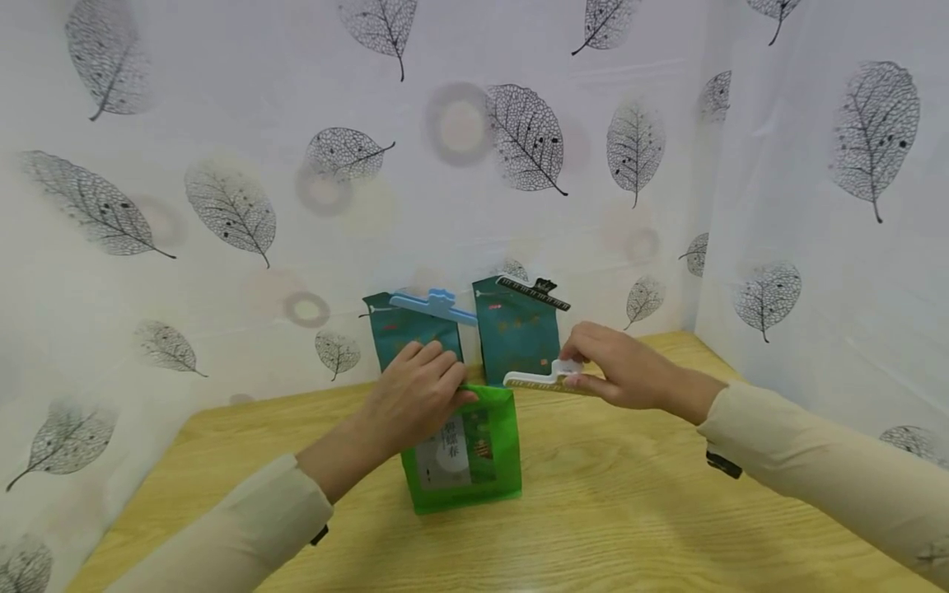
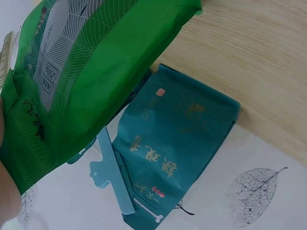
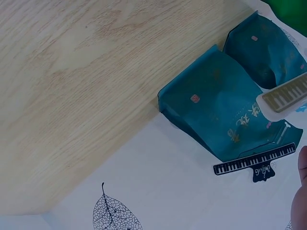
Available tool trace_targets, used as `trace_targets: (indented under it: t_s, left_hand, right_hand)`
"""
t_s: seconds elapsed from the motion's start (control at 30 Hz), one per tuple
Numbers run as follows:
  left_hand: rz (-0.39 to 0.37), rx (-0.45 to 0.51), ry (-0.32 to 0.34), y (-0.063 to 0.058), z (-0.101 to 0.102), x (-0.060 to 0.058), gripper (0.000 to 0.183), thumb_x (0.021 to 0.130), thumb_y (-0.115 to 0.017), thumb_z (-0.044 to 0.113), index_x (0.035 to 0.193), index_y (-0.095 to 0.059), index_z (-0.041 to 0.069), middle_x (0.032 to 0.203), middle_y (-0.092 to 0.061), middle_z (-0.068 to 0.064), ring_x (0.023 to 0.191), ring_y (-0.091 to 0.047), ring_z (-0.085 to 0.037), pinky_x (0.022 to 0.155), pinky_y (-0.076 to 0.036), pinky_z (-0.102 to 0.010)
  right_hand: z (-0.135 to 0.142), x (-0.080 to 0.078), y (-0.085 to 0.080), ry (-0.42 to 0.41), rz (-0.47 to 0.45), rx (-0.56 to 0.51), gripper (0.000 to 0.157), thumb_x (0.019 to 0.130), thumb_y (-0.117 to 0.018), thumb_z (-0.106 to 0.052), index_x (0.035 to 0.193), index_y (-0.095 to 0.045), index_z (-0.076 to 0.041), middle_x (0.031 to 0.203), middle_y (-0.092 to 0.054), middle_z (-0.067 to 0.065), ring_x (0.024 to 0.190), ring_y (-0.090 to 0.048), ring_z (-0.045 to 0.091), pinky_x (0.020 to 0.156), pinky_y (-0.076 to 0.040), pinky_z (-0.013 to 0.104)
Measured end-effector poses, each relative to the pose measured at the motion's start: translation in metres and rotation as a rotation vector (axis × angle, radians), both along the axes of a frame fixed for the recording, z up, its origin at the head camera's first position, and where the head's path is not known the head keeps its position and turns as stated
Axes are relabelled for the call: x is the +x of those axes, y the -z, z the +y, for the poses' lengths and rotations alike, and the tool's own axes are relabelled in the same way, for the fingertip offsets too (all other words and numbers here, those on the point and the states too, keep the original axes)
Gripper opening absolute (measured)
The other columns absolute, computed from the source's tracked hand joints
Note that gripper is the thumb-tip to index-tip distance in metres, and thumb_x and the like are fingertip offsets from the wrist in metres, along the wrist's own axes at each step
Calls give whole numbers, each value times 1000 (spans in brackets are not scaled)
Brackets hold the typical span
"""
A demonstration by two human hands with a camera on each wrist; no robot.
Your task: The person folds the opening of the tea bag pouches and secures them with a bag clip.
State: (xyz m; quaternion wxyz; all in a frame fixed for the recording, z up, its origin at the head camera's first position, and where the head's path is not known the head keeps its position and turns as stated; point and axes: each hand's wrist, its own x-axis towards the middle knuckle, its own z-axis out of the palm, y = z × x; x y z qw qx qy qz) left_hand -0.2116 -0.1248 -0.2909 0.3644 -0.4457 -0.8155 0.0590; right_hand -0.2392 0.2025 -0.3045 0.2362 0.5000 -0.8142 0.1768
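A green tea bag (image 1: 498,461) with a printed label stands upright on the table, and my left hand (image 1: 423,387) grips its top edge. In the left wrist view that bag (image 2: 110,96) fills the upper left, with part of the hand at the edge. My right hand (image 1: 619,366) pinches a white clip (image 1: 530,380) with a piano-key strip, just right of the bag's top. In the right wrist view the white clip (image 3: 280,99) overlaps a teal bag, and a bit of the hand shows at the right edge.
Behind stand two teal tea bags against the leaf-printed curtain (image 1: 371,222): the left bag (image 1: 385,338) carries a blue clip (image 1: 437,305), the right bag (image 1: 516,333) a black piano-key clip (image 1: 532,291). Wooden tabletop (image 1: 630,494) spreads in front and to both sides.
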Motion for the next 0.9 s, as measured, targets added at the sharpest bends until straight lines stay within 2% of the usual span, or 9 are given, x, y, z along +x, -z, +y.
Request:
trace_targets:
  t_s: [0.4,0.73,0.9]
  left_hand:
    - [13,-9,-2,0,0,0,26,94,-70,37,85,-65,13,74,-56,3,73,-50,-17,68,-40,-30]
    - [16,-2,0,1,0,-1,26,93,-70,37,84,-64,13,73,-55,3,71,-48,-16,67,-39,-30]
    - [13,-4,-3,1,0,-1,26,94,-70,37,84,-63,13,73,-54,3,71,-47,-17,67,-38,-30]
  right_hand:
    - [-1,6,-1,34,-41,34,18,91,-72,-17,99,-57,-13,92,-56,-5,81,-51,8,72,-46,29]
    - [-9,8,0,37,1,15,24,83,-79,-14,92,-56,-12,85,-54,-5,77,-45,7,70,-41,29]
    - [-15,7,0,31,2,7,25,83,-78,-16,91,-55,-13,90,-59,-4,80,-51,9,73,-43,31]
